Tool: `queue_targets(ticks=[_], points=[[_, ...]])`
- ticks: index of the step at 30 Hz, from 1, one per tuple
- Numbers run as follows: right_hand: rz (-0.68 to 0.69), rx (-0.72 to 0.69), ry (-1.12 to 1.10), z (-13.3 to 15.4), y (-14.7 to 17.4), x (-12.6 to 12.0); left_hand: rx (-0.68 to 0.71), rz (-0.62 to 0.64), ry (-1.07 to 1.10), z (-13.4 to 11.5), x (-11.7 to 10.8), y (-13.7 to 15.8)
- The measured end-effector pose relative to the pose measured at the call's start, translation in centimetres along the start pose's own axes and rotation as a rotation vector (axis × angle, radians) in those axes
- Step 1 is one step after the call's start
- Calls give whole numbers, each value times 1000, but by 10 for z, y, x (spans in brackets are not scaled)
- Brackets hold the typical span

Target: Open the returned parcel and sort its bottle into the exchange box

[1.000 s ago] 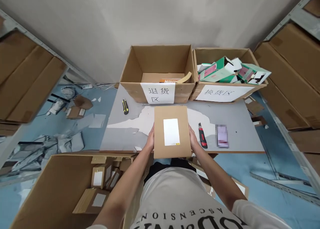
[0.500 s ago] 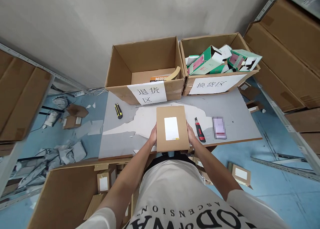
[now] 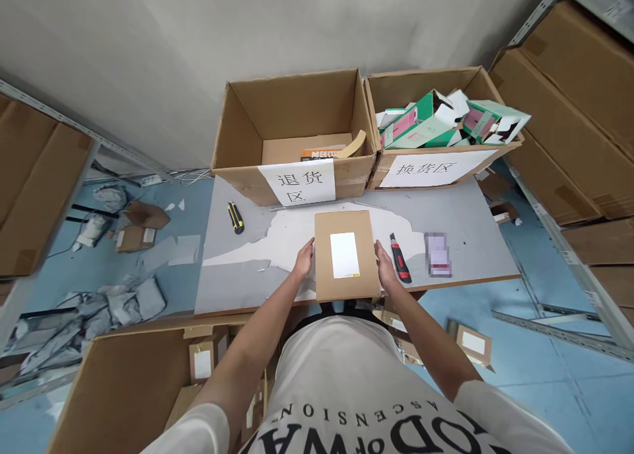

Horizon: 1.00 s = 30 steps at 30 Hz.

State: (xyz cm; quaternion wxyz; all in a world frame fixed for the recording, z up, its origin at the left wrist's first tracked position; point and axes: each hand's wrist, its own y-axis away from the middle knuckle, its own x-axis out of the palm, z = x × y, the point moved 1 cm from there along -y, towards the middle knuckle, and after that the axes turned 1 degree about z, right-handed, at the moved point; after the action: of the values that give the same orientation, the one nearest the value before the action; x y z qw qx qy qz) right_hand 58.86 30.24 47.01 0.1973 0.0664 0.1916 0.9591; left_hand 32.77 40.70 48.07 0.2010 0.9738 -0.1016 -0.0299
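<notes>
1. Head view, looking down: a grey table [image 3: 460, 209] runs left to right in front of the person, its surface patchy with torn white paper.
2. Floor carton [image 3: 129, 381], near left, open; it contains small brown parcels with white labels.
3. Left back carton [image 3: 292, 120], open, paper sign on its front; nearly empty, with a flat cardboard piece and an orange item inside.
4. Right back carton [image 3: 436, 84], also signed, heaped with green, pink and white packets.
5. Flat brown parcel [image 3: 345, 256], white label up, lies at the table's near edge, centred between both hands, long axis pointing away from the person.
6. Left hand [image 3: 303, 264] and right hand [image 3: 386, 269] are open, fingers loosely curved against the parcel's long sides, equally near; whether they grip it is unclear.
7. Red knife [image 3: 400, 258] lies just right of the right hand; yellow knife [image 3: 235, 217] well left.
</notes>
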Motion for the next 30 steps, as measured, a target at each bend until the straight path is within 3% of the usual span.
queue_targets(ticks=[4,9,12,18,21,24,27,30], points=[[-86,72,12,-33,46,-21,-56,-67,-86,-21,-15,-44],[-27,100,1,-66,102,-15,69,174,-144,-43,-8,-93],[-52,61,-32,-65,110,1,87,304,-95,-40,-1,-103],[-233,75,-28,-63,108,12,153,309,-77,-33,-3,-108],[-264,44,-5,-59,97,4,181,281,-104,-33,-16,-98],[-218,-3,-61,-39,67,-8,226,225,-179,-27,-43,-69],[-83,14,-103,-9,20,-13,249,109,-296,-15,-73,-24],[88,19,0,20,-29,-8,216,-33,-391,1,-89,25]])
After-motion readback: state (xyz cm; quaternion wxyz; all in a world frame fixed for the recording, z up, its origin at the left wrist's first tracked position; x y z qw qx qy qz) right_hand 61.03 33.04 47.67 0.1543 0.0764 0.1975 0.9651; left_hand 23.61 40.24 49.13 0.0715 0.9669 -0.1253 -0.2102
